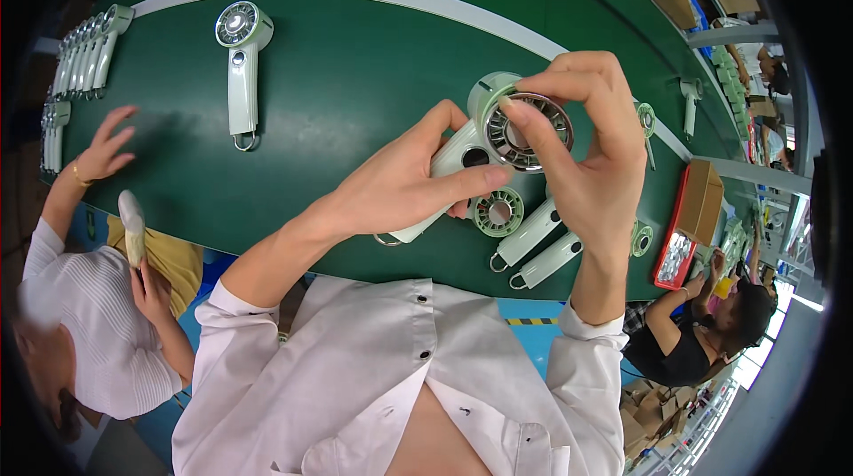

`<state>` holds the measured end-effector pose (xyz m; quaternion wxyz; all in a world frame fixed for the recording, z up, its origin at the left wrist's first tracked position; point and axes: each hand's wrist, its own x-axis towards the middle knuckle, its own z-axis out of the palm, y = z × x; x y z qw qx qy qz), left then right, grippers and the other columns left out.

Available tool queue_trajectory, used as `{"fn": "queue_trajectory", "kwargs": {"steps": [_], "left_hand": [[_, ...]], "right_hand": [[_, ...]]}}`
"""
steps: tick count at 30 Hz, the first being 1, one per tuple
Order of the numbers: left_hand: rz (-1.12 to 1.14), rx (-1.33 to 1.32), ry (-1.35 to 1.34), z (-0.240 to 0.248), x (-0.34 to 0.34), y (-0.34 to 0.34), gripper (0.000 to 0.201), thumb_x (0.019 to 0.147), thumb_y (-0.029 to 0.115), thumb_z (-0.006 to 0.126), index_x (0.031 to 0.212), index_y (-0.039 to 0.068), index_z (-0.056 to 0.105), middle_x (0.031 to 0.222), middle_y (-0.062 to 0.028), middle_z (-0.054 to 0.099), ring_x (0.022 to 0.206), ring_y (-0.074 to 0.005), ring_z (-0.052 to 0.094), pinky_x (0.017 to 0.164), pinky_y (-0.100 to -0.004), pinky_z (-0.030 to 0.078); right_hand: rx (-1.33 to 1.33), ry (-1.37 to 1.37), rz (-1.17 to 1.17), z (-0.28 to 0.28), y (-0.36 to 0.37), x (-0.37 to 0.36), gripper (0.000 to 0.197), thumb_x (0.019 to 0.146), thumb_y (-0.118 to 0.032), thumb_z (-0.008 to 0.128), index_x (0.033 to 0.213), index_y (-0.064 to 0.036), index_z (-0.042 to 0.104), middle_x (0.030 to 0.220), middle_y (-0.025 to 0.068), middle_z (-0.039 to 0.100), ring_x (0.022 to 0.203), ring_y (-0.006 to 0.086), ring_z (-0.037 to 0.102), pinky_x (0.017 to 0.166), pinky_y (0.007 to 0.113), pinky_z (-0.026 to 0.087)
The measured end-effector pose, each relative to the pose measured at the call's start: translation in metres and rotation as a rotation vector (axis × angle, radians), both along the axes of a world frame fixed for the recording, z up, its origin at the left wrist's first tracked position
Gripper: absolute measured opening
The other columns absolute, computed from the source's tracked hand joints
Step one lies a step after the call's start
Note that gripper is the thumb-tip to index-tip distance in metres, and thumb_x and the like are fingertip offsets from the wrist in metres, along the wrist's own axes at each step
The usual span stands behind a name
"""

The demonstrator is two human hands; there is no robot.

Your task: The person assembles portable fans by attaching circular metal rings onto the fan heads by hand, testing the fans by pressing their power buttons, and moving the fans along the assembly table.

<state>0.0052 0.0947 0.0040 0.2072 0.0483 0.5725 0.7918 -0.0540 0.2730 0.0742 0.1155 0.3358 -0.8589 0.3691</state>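
Note:
My left hand (391,176) is wrapped round the white handle of a handheld fan (455,154), its thumb lying along the front below the head. At the pale green fan head, my right hand (597,143) pinches a round silver-rimmed grille (510,142) between thumb and fingers. The grille is at the front of the head; whether it is fully seated I cannot tell. Just below my hands lie a green-ringed fan head (498,212) and two white fan handles (531,234) with wire loops, partly covered by my right hand and wrist.
One finished-looking fan (243,90) lies alone at the left. A row of fans (89,54) lines the far left, near a co-worker's hand (105,152); that person holds a white fan part (132,223). On the right are a red tray (673,254) and a cardboard box (702,201).

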Motion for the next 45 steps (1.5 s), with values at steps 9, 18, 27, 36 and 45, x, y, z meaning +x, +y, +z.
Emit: {"fn": "queue_trajectory", "kwargs": {"steps": [9, 18, 27, 36, 45], "left_hand": [[0.009, -0.051, -0.004, 0.007, 0.000, 0.001, 0.046, 0.097, 0.041, 0.068, 0.103, 0.002, 0.046, 0.079, -0.0052, 0.062, 0.061, -0.0087, 0.058, 0.054, -0.0245, 0.047], [0.036, -0.151, 0.034, 0.019, 0.004, 0.001, 0.041, 0.094, 0.029, 0.074, 0.110, 0.003, 0.047, 0.087, -0.0049, 0.063, 0.068, -0.0087, 0.060, 0.059, -0.0241, 0.050], [0.000, -0.196, 0.088, 0.019, 0.003, 0.000, 0.052, 0.090, 0.035, 0.077, 0.109, -0.002, 0.046, 0.085, -0.0112, 0.071, 0.074, -0.0137, 0.068, 0.061, -0.0280, 0.052], [-0.049, -0.168, 0.027, 0.017, 0.004, -0.006, 0.055, 0.087, 0.039, 0.079, 0.107, -0.001, 0.047, 0.083, -0.0104, 0.072, 0.064, -0.0121, 0.065, 0.053, -0.0253, 0.049], [-0.081, -0.163, -0.032, 0.021, 0.003, -0.007, 0.045, 0.089, 0.029, 0.079, 0.108, 0.004, 0.048, 0.083, -0.0040, 0.064, 0.064, -0.0093, 0.061, 0.054, -0.0238, 0.047]], "right_hand": [[-0.089, 0.108, -0.015, -0.005, 0.001, 0.006, 0.023, 0.077, 0.006, 0.078, 0.097, -0.0007, 0.068, 0.106, 0.0105, 0.060, 0.094, 0.0196, 0.059, 0.081, 0.029, 0.049], [0.024, 0.190, 0.002, 0.005, 0.003, 0.009, 0.024, 0.077, 0.007, 0.078, 0.097, -0.0003, 0.067, 0.109, 0.0121, 0.061, 0.095, 0.0212, 0.062, 0.080, 0.030, 0.050], [0.028, 0.227, 0.028, 0.008, 0.005, 0.011, 0.027, 0.075, 0.009, 0.078, 0.098, 0.0005, 0.066, 0.107, 0.0143, 0.063, 0.094, 0.0225, 0.063, 0.080, 0.031, 0.052], [0.028, 0.221, 0.118, 0.011, 0.004, 0.007, 0.031, 0.072, 0.009, 0.079, 0.098, 0.0008, 0.065, 0.108, 0.0166, 0.065, 0.094, 0.0249, 0.065, 0.081, 0.033, 0.053], [-0.010, 0.176, 0.135, 0.005, 0.004, 0.008, 0.031, 0.074, 0.009, 0.078, 0.100, 0.0006, 0.065, 0.109, 0.0164, 0.067, 0.096, 0.0259, 0.066, 0.083, 0.034, 0.053]]}}
